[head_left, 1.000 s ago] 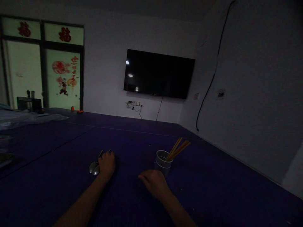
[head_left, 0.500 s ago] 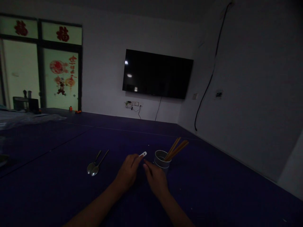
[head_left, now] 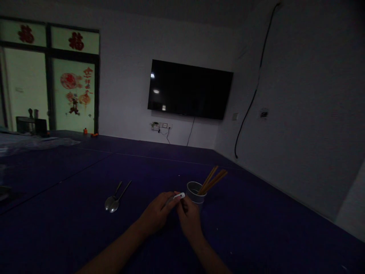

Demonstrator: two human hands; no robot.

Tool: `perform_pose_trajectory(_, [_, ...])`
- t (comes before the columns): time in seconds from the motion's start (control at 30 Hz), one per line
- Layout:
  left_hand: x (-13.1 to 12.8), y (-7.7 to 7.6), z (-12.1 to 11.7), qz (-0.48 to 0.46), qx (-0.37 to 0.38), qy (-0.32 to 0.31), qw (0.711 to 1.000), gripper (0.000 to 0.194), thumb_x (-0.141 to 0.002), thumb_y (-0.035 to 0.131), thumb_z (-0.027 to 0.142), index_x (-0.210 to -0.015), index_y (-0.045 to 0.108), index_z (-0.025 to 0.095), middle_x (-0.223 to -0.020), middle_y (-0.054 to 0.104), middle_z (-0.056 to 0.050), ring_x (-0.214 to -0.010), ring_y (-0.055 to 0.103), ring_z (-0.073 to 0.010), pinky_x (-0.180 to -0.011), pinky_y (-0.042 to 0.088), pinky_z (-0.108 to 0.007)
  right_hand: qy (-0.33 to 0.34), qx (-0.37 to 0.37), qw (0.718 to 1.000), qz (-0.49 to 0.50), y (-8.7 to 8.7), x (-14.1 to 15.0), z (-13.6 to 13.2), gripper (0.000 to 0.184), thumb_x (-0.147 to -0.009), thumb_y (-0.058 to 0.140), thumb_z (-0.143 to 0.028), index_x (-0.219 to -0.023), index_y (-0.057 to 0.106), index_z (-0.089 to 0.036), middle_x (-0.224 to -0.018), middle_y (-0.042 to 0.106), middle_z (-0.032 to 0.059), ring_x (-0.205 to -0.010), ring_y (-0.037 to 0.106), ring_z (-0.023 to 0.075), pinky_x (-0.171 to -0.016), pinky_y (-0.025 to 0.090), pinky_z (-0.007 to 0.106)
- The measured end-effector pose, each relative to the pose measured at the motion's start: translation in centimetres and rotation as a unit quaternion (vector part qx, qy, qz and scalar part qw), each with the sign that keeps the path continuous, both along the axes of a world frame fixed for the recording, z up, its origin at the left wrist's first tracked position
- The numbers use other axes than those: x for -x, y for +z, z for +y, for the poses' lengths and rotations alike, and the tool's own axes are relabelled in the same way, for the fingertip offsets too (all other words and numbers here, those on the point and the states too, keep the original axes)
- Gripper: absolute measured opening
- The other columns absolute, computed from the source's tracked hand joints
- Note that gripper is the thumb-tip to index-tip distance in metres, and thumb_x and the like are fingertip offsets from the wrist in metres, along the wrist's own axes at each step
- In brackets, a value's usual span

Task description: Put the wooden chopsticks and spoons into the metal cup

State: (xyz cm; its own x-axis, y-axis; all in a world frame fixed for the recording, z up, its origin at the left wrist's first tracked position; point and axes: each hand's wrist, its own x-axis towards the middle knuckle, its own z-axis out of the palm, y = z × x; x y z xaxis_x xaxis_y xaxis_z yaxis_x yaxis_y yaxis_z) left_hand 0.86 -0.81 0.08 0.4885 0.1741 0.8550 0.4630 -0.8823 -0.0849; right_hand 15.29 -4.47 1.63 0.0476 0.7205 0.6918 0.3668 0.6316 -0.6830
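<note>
My left hand (head_left: 156, 213) is closed around a utensil with a white handle (head_left: 180, 195). The handle end, with a small dark hole, points right, and the rest is mostly hidden by my fingers. Close against it, my right hand (head_left: 189, 220) has its fingers curled; whatever they grip is hidden. Just behind my right hand stands a grey cylindrical holder (head_left: 196, 198). Several wooden chopsticks (head_left: 213, 180) lean out of it to the right. Two metal spoons (head_left: 114, 201) lie side by side to the left of my hands, bowls toward me.
A dark purple-blue covering (head_left: 85, 239) spreads over the table. Clear plastic sheeting (head_left: 42, 144) and a black stand (head_left: 31, 125) are at the far left. Small orange items (head_left: 94, 134) sit near the back edge. A television (head_left: 189, 89) hangs on the far wall.
My left hand has turned and shifted slightly right and down with the white-handled utensil. My right hand's fingers have curled in, closing the gap between the hands. The spoons and holder stay put.
</note>
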Motion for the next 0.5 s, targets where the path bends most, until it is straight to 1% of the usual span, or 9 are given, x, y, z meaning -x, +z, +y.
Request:
perform_pose_trajectory(0.07, [0.09,-0.25,0.22,-0.004,0.001,0.002,1.000,0.046,-0.092,0.038,0.020,-0.137,0.032,0.025,-0.120,0.057,-0.009,-0.105,0.057,-0.0152,-0.083,0.051,-0.028,-0.016,0.002,1.000,-0.013,-0.03,0.09,-0.03,0.030,-0.089,0.044,-0.037,-0.091,0.067,-0.017,-0.075,0.068,0.0058,-0.068,0.063,0.0179,-0.065,0.050,0.028])
perform_pose_trajectory(0.13, [0.21,-0.28,0.33,-0.012,-0.006,0.017,1.000,0.047,-0.092,0.037,0.022,-0.138,0.028,0.024,-0.119,0.057,-0.010,-0.104,0.057,-0.0158,-0.082,0.051,-0.029,-0.040,0.001,0.999,-0.037,-0.06,0.22,-0.10,0.031,-0.089,0.044,-0.038,-0.079,0.064,-0.017,-0.063,0.063,0.0024,-0.057,0.058,0.0152,-0.056,0.046,0.024])
perform_pose_trajectory(0.17, [0.27,-0.21,0.33,-0.014,-0.012,0.027,0.999,0.048,-0.093,0.036,0.022,-0.139,0.026,0.023,-0.117,0.057,-0.011,-0.103,0.057,-0.0161,-0.081,0.051,-0.029,-0.050,-0.003,0.997,-0.050,-0.05,0.30,-0.16,0.031,-0.089,0.043,-0.037,-0.075,0.062,-0.017,-0.060,0.061,0.0012,-0.055,0.056,0.0143,-0.053,0.044,0.023])
perform_pose_trajectory(0.23, [0.39,0.03,0.29,-0.007,-0.018,0.051,0.998,0.051,-0.093,0.035,0.024,-0.142,0.020,0.021,-0.110,0.060,-0.010,-0.097,0.058,-0.0163,-0.078,0.052,-0.029,-0.054,-0.017,0.995,-0.078,0.01,0.46,-0.33,0.030,-0.090,0.042,-0.036,-0.075,0.060,-0.018,-0.060,0.060,0.0005,-0.053,0.055,0.0132,-0.050,0.041,0.022])
perform_pose_trajectory(0.3, [0.50,0.28,0.22,0.010,-0.013,0.080,0.997,0.052,-0.093,0.034,0.026,-0.142,0.018,0.020,-0.099,0.063,-0.009,-0.088,0.059,-0.0167,-0.074,0.051,-0.030,-0.038,-0.031,0.993,-0.103,0.11,0.59,-0.52,0.029,-0.091,0.039,-0.035,-0.080,0.060,-0.019,-0.065,0.062,0.0010,-0.056,0.056,0.0132,-0.052,0.041,0.021])
perform_pose_trajectory(0.33, [0.55,0.37,0.20,0.018,-0.006,0.095,0.995,0.051,-0.093,0.034,0.027,-0.142,0.020,0.019,-0.094,0.063,-0.008,-0.083,0.059,-0.0168,-0.072,0.050,-0.031,-0.026,-0.035,0.993,-0.113,0.16,0.62,-0.61,0.028,-0.091,0.038,-0.034,-0.083,0.061,-0.019,-0.067,0.063,0.0011,-0.057,0.057,0.0133,-0.053,0.042,0.021])
perform_pose_trajectory(0.4, [0.65,0.48,0.19,0.035,0.011,0.121,0.992,0.047,-0.093,0.033,0.029,-0.139,0.028,0.018,-0.088,0.063,-0.007,-0.077,0.058,-0.0168,-0.068,0.048,-0.031,-0.007,-0.031,0.991,-0.127,0.22,0.65,-0.73,0.028,-0.092,0.036,-0.033,-0.090,0.061,-0.020,-0.066,0.062,0.0003,-0.057,0.059,0.0136,-0.054,0.043,0.021])
perform_pose_trajectory(0.5, [0.82,0.54,0.25,0.048,0.030,0.143,0.988,0.039,-0.092,0.037,0.030,-0.128,0.044,0.017,-0.087,0.063,-0.008,-0.077,0.055,-0.0179,-0.067,0.046,-0.031,0.009,-0.011,0.992,-0.126,0.25,0.66,-0.80,0.028,-0.091,0.035,-0.034,-0.094,0.060,-0.021,-0.060,0.058,-0.0015,-0.055,0.058,0.0140,-0.054,0.044,0.022])
